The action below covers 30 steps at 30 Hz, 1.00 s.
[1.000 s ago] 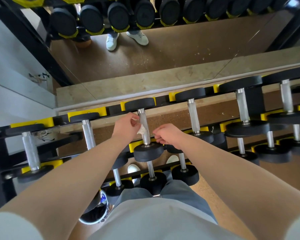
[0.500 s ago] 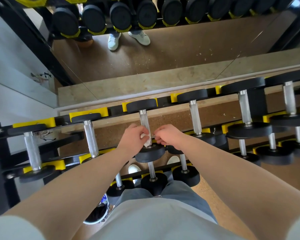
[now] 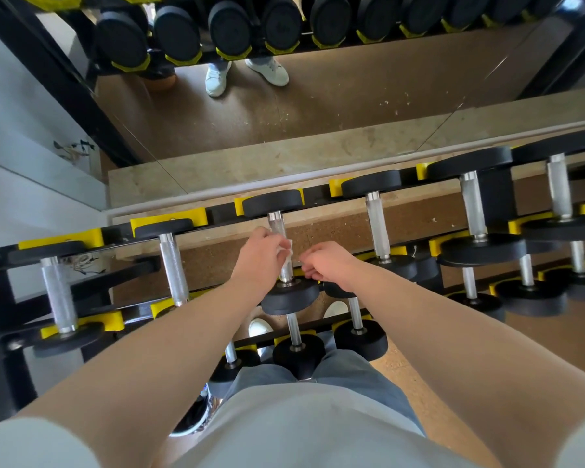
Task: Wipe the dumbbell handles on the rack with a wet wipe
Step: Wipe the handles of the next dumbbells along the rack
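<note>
On the dumbbell rack (image 3: 222,212), a small dumbbell (image 3: 289,297) is lying with its knurled handle (image 3: 276,224) pointing straight away from the person. The left hand (image 3: 255,256) is gripping that handle mid-length through the wet wipe (image 3: 286,246), so strokes should be running along that axis. The right hand (image 3: 328,265) is hovering just beside it, fingers curled; whether it is pinching anything, I cannot tell.

a wall mirror (image 3: 352,96) stands behind a pale ledge (image 3: 284,163), above brown speckled floor (image 3: 402,371).
</note>
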Each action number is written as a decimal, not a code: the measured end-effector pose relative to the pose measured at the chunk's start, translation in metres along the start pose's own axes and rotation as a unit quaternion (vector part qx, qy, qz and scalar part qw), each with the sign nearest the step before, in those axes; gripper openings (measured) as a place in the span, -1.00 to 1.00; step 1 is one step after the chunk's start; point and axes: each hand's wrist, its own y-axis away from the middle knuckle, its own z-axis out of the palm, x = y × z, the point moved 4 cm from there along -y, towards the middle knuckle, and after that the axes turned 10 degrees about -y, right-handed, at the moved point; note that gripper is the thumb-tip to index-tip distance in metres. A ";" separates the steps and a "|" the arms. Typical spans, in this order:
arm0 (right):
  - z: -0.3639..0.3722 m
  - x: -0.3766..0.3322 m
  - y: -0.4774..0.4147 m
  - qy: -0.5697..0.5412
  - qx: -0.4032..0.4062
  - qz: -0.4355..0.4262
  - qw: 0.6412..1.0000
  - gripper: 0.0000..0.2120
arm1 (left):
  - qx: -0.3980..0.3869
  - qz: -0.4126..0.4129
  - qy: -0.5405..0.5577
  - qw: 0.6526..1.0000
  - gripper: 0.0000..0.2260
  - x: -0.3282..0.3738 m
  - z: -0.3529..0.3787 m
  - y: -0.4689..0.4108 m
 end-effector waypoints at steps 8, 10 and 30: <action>0.002 -0.001 -0.005 0.043 0.003 -0.055 0.998 -0.77 | -0.148 0.064 -0.039 0.986 -0.86 -0.006 0.011 0.011; 0.003 -0.006 0.000 0.060 -0.016 -0.102 0.993 -0.76 | -0.097 -0.006 0.032 0.995 -0.87 -0.010 0.008 0.008; 0.026 -0.034 0.006 0.400 0.041 -0.369 0.838 -0.72 | -0.150 -0.325 0.467 0.809 -0.83 -0.037 0.021 0.010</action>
